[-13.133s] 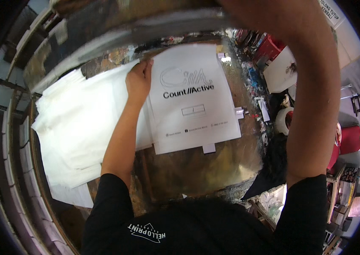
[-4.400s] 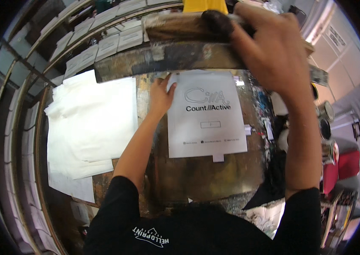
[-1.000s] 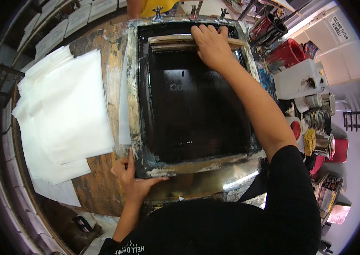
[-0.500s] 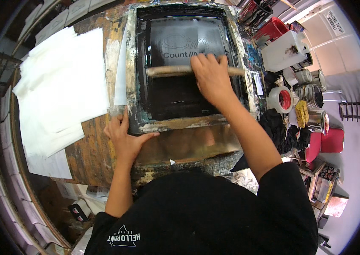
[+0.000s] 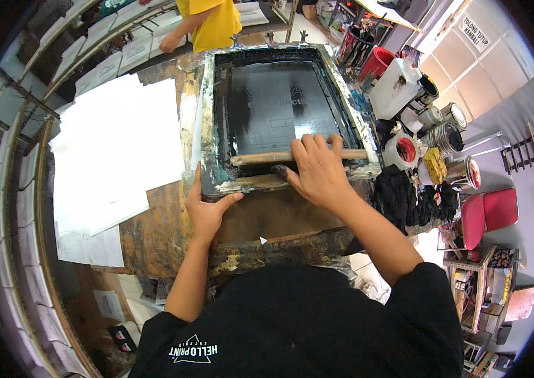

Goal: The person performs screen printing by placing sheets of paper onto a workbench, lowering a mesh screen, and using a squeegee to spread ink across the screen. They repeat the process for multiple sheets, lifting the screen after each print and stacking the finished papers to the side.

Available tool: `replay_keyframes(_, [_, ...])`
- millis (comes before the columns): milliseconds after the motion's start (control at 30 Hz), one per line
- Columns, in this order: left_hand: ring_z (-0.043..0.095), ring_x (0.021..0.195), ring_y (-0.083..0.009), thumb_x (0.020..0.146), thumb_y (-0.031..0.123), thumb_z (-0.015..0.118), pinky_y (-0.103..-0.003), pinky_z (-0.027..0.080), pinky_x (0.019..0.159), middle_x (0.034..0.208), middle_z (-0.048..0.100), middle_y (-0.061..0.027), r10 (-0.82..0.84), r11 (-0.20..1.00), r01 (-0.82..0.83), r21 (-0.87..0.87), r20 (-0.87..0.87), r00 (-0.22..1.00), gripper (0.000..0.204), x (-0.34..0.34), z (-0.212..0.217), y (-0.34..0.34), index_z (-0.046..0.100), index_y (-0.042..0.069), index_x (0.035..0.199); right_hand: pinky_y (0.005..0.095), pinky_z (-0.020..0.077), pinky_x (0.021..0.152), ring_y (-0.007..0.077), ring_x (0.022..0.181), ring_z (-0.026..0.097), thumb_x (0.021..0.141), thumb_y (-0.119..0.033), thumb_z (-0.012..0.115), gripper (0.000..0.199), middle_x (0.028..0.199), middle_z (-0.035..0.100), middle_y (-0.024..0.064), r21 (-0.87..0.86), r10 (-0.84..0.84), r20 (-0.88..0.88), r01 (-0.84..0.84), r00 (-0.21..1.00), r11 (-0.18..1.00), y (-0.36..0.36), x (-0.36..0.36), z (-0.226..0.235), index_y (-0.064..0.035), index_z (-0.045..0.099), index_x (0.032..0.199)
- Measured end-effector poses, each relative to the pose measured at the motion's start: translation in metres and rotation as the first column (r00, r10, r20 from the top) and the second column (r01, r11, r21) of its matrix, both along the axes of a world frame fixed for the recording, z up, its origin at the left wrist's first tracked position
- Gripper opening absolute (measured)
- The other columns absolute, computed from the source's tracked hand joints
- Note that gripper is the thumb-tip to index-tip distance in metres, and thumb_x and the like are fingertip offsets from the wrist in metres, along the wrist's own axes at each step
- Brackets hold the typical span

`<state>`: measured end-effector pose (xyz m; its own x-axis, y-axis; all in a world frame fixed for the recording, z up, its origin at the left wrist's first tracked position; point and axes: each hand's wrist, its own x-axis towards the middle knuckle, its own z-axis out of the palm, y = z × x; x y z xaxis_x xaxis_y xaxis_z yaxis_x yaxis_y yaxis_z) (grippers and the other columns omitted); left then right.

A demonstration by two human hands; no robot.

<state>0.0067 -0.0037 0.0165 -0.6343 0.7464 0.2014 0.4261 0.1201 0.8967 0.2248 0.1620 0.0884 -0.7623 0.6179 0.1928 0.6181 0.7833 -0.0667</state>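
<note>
A printing screen [image 5: 273,110] in a paint-crusted frame lies flat on the stained wooden table [image 5: 153,220], its mesh coated in black ink. My right hand [image 5: 318,170] grips a wooden squeegee [image 5: 260,157] lying across the screen's near end. My left hand [image 5: 207,205] presses on the near left corner of the frame [image 5: 207,113], thumb and fingers spread around it.
A stack of white sheets [image 5: 115,145] lies left of the screen. Ink cans [image 5: 446,135], a red bucket [image 5: 377,63] and a white jug [image 5: 396,85] crowd the right side, with black rags [image 5: 405,189]. A person in a yellow shirt [image 5: 213,25] stands beyond the table.
The screen was lowered over the printed sheet. My right hand has pulled the squeegee from the far end to the near end. My left hand stays at the frame's near left corner.
</note>
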Motion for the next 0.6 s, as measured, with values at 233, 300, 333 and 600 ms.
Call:
replay_keyframes(233, [0.049, 0.147, -0.0284, 0.093, 0.063, 0.078, -0.040, 0.045, 0.116, 0.166, 0.042, -0.0206, -0.128, 0.760, 0.111, 0.640, -0.020, 0.992, 0.111, -0.045, 0.018, 0.051, 0.029, -0.005, 0.166, 0.0486, 0.0367, 0.090, 0.0281, 0.095, 0.059, 0.071, -0.039, 0.082, 0.046, 0.096, 0.058, 0.0050, 0.405, 0.122, -0.320, 0.020, 0.940, 0.914, 0.038, -0.019, 0.083, -0.0136, 0.061, 0.104])
replay_keyframes(300, [0.055, 0.139, -0.0284, 0.107, 0.050, 0.058, -0.040, 0.048, 0.110, 0.157, 0.050, -0.0204, 0.070, 0.814, -0.084, 0.575, 0.046, 0.996, 0.081, -0.081, 0.005, 0.079, 0.035, -0.003, 0.163, 0.0516, 0.0397, 0.091, 0.0270, 0.091, 0.065, 0.082, -0.049, 0.080, 0.041, 0.089, 0.066, 0.0056, 0.463, 0.135, -0.324, 0.033, 0.936, 0.885, 0.062, -0.030, 0.111, -0.0136, 0.065, 0.096])
replay_keyframes(333, [0.058, 0.134, -0.0284, 0.114, 0.043, 0.048, -0.040, 0.050, 0.107, 0.153, 0.053, -0.0203, 0.064, 0.877, -0.093, 0.472, 0.077, 0.995, 0.067, -0.098, -0.002, 0.092, 0.038, -0.002, 0.162, 0.0528, 0.0416, 0.091, 0.0281, 0.091, 0.068, 0.085, -0.050, 0.077, 0.040, 0.090, 0.069, 0.0067, 0.485, 0.146, -0.317, 0.028, 0.937, 0.874, 0.071, -0.037, 0.127, -0.0129, 0.067, 0.096])
replay_keyframes(600, [0.065, 0.083, -0.0327, 0.104, 0.025, 0.069, -0.042, 0.053, 0.076, 0.095, 0.069, -0.0145, -0.086, 0.975, 0.191, 0.116, -0.594, 0.800, 0.031, -0.147, -0.052, 0.278, 0.079, 0.004, 0.125, 0.0369, 0.0498, 0.073, 0.0183, 0.066, 0.054, 0.112, -0.061, 0.033, 0.069, 0.072, 0.060, 0.0052, 0.263, 0.134, -0.243, -0.067, 0.961, 0.962, 0.115, -0.069, 0.216, -0.0088, 0.068, 0.083])
